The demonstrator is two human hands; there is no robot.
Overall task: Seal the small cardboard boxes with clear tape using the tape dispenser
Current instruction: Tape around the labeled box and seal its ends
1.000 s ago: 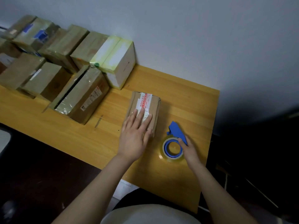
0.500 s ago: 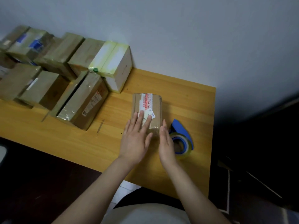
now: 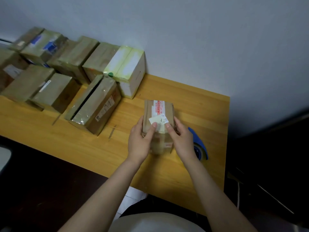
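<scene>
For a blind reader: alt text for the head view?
Left hand and right hand grip a small cardboard box at a wooden table. A blue tape dispenser lies beside it; taped boxes line the wall.

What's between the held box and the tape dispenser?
The right hand: it grips the right side of the small box and partly hides the blue tape dispenser beyond it, as the head view shows.

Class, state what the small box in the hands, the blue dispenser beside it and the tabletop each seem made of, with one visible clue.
The small box looks like matte brown cardboard: creased edges, taped seam. The dispenser is probably moulded plastic: smooth, uniform blue. The tabletop is wood or wood-look laminate: grain lines, slight sheen.
</scene>
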